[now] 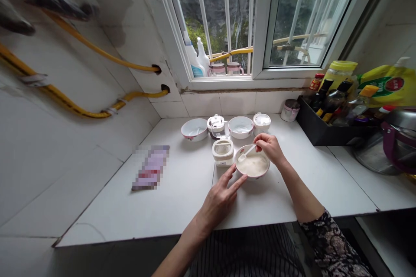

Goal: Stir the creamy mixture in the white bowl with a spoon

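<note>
A white bowl (256, 177) with a floral pattern holds a pale, cream-coloured substance. My right hand (269, 147) pinches the handle of a small white spoon (247, 153), whose head is inside the bowl near its left wall. Two spread fingers of my left hand (224, 192) touch the bowl's left and front rim. Just left of the bowl stands a white seasoning container (222, 153) with its lid raised. Behind are two more bowls, a left one (194, 130) and a right one (240, 127), and two lidded containers, one between them (216, 125) and one to the right (261, 123).
A purple, pixelated packet (152, 168) lies on the white counter (175, 199) at left. At right are a black box (320, 132) of bottles, a small jar (290, 110) and a metal pot (386, 147). Yellow pipes (78, 106) run along the left wall.
</note>
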